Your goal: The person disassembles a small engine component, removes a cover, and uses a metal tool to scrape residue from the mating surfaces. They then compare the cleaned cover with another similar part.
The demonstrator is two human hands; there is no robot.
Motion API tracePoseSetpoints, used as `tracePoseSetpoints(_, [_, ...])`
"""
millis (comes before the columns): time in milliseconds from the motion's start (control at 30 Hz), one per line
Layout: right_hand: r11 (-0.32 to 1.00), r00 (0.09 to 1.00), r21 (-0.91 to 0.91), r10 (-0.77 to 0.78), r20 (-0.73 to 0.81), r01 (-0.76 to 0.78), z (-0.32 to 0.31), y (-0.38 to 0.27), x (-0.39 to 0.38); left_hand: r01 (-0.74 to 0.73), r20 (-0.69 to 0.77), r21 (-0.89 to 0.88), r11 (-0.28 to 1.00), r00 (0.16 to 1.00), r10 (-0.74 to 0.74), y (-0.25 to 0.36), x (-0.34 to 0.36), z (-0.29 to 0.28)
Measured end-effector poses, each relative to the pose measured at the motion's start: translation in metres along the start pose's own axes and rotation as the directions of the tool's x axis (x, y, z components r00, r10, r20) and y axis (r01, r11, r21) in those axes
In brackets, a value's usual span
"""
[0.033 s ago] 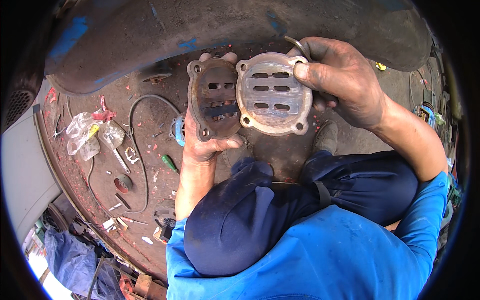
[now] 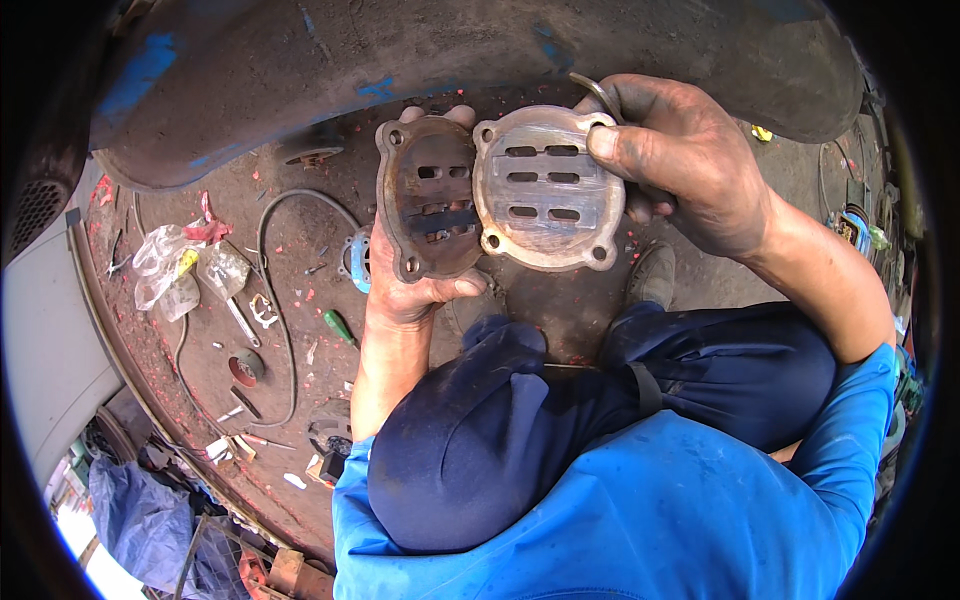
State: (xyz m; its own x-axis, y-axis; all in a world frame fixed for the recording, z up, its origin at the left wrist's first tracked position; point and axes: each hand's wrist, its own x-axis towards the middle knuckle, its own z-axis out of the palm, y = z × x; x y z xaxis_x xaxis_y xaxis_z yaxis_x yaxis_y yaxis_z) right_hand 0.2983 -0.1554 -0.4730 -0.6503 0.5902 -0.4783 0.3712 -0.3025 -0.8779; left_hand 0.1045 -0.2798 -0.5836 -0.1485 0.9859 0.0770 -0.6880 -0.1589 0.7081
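My left hand (image 2: 415, 295) is closed around a dark, round metal valve plate (image 2: 430, 225) with bolt-hole ears and slots, tilted so its slotted face shows. Beside it, my right hand (image 2: 690, 160) grips a brighter, scraped valve plate (image 2: 545, 190) by its right edge, thumb on the upper right bolt hole. Rows of slots run across this second plate's face, which is turned up towards me. The left rim of the bright plate meets or slightly overlaps the dark one. A thin bent metal piece (image 2: 597, 95) sticks up by my right fingers; what it belongs to is hidden.
A large, dirty curved metal tank (image 2: 480, 50) spans the far side. On the floor to the left lie clear plastic bags (image 2: 165, 270), a grey cable (image 2: 290, 370), a green-handled tool (image 2: 340, 326), a wrench (image 2: 243, 322) and a blue ring-shaped part (image 2: 357, 262). My shoe (image 2: 653, 275) stands below the plates.
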Motion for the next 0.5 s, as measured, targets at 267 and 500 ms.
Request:
tracePoseSetpoints(267, [1.0,1.0,-0.017,0.005,-0.007,-0.005,-0.0002,-0.0013,-0.0014,0.044,-0.025,-0.012,0.999,0.999,-0.044,0.0,-0.0007,0.0027])
tracePoseSetpoints(500, [1.0,1.0,-0.012,-0.005,-0.003,0.005,-0.0005,0.0006,-0.0012,0.053,-0.027,-0.006,0.999,0.998,-0.053,-0.0017,-0.0013,-0.0009])
